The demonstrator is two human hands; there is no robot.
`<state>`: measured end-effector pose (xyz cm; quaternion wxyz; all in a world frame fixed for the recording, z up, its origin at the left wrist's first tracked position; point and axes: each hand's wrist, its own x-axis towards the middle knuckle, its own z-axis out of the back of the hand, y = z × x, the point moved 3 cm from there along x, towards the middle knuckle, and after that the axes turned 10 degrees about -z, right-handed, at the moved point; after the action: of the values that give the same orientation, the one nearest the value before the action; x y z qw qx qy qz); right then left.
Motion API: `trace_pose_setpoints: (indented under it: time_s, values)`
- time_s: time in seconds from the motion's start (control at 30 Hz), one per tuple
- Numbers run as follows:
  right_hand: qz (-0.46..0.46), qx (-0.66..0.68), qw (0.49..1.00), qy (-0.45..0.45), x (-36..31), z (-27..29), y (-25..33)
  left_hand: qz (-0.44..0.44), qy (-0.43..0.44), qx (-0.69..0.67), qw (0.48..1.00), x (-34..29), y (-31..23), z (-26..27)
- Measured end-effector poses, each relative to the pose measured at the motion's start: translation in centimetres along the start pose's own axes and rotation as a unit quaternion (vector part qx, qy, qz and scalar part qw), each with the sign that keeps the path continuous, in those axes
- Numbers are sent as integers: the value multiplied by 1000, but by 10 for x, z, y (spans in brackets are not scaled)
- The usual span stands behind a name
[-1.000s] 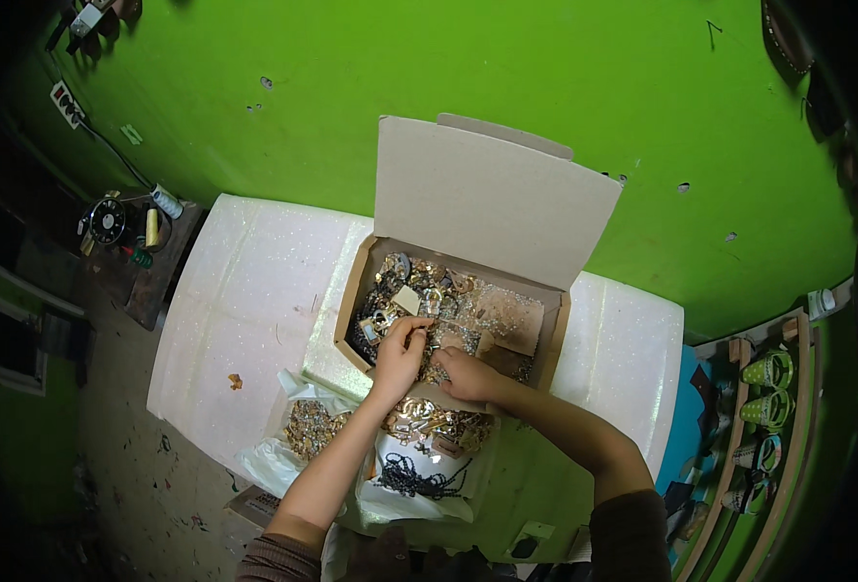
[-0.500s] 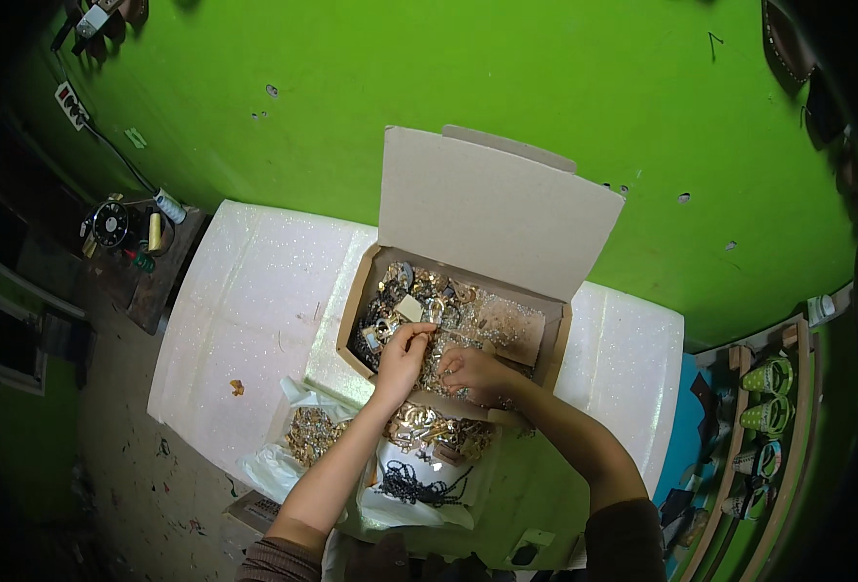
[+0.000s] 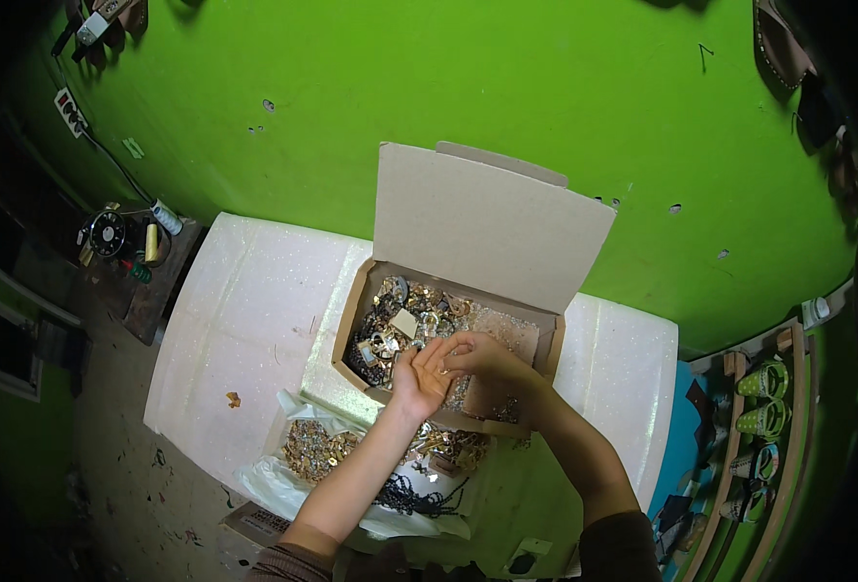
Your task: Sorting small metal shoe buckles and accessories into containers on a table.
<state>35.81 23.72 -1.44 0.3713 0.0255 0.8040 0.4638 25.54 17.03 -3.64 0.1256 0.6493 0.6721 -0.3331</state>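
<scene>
An open cardboard box (image 3: pixel 353 291) holds heaps of gold and silver jewellery-like metal pieces (image 3: pixel 386 325), with a small pale block (image 3: pixel 404 322) among them. Over its near edge my left hand (image 3: pixel 423 382) lies palm up with its fingers stretched out; anything in the palm is too small to make out. My right hand (image 3: pixel 487 357) reaches across the left fingers, its own fingertips brought together in a pinch. What they hold, if anything, cannot be seen. Nearer me, an open plastic bag (image 3: pixel 272 473) surrounds more gold pieces (image 3: pixel 317 448), beside black bead-like strands (image 3: pixel 414 497).
The box lid (image 3: pixel 492 218) stands raised toward the green wall (image 3: pixel 506 78). Beneath everything is a glittery white table (image 3: pixel 244 310) with a small gold piece (image 3: pixel 233 400) at left. A side table with tools (image 3: pixel 147 242) stands far left; a wooden rack with green-patterned items (image 3: pixel 763 378) stands right.
My left hand has turned from reaching down into the box to palm up. The right hand has risen from the pieces and come over the left fingers. The view has shifted slightly.
</scene>
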Motion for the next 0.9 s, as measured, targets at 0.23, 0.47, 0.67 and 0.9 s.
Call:
trace_pose_setpoints:
  time_s: [0.23, 0.47, 0.67, 0.9]
  values:
    - [103, -127, 985, -57, 1, -8, 10, 28, 45, -66, 996, 10, 9, 0]
    - [77, -164, 983, 1, -24, -23, 42, 22, 127, -103, 986, 16, 7, -1]
    - [90, -147, 985, -10, -37, -17, 52, -12, 56, -106, 993, 10, 12, -14]
    - [20, -313, 909, -273, -33, 34, 42, -15, 24, -153, 988, 14, 3, -23]
